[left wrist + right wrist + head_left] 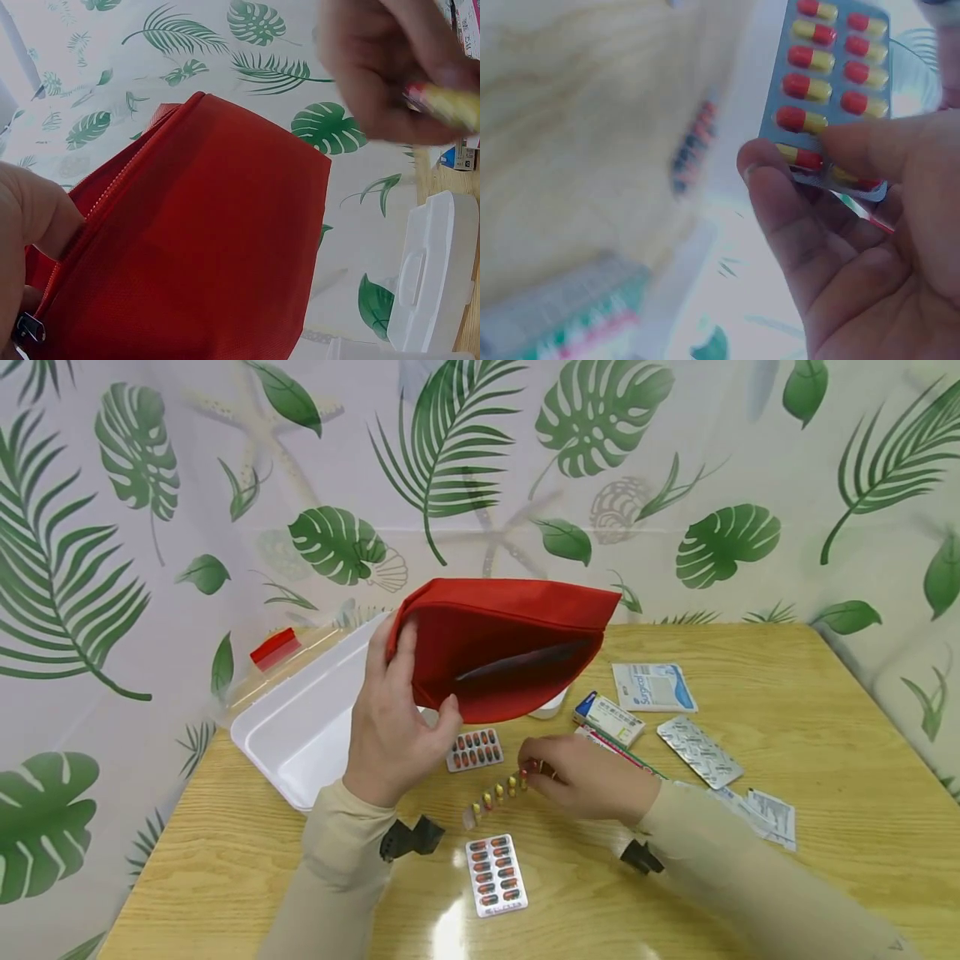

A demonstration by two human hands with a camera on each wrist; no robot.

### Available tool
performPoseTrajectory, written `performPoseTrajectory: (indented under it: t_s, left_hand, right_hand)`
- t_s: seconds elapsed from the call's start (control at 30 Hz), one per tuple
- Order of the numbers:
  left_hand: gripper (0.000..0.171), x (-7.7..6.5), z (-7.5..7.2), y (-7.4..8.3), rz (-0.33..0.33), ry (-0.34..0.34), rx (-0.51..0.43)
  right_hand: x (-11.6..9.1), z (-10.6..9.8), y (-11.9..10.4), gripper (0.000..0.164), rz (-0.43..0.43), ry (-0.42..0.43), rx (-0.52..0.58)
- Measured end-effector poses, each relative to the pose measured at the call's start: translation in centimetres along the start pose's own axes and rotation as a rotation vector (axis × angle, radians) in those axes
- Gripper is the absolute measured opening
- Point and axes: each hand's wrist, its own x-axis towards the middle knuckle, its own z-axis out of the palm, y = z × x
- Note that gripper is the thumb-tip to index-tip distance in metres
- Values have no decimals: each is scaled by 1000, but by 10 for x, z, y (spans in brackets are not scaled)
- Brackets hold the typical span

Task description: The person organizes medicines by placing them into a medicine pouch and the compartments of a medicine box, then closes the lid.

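My left hand (397, 727) grips a red zippered pouch (510, 602) by its left edge, with the thumb at the rim. The pouch is held above the table, its mouth gaping toward me. In the left wrist view the zip and its metal pull show beside the left fingers. My right hand (588, 772) pinches one end of a blister pack (832, 75) of red and yellow capsules between thumb and fingers. That pack is above the table, just below and in front of the pouch. Two blister packs of red and dark capsules (497, 875) (475, 760) lie on the table nearby.
A white plastic bin (288, 768) stands at the left behind my left hand. On the right lie a small medicine box (611, 720), a surgical packet (652, 687), a silver blister pack (700, 752) and flat sachets (774, 818). A leaf-patterned cloth (495, 460) hangs behind the table.
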Motion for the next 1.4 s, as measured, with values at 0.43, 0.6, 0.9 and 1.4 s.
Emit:
performPoseTrajectory:
  t_s: [0.43, 0.6, 0.9, 1.4]
  left_hand:
    - [77, 0, 2, 3, 4, -23, -3]
    - [77, 1, 4, 4, 4, -35, -8]
    - [76, 1, 6, 6, 8, -39, -20]
    - [78, -2, 9, 8, 10, -25, -21]
  right_hand:
    - [-42, -86, -32, 27, -172, 277, 261]
    - [-39, -106, -46, 37, -194, 456, 95]
    - [-15, -116, -55, 22, -284, 584, -507]
    - [1, -105, -47, 23, -247, 372, -666]
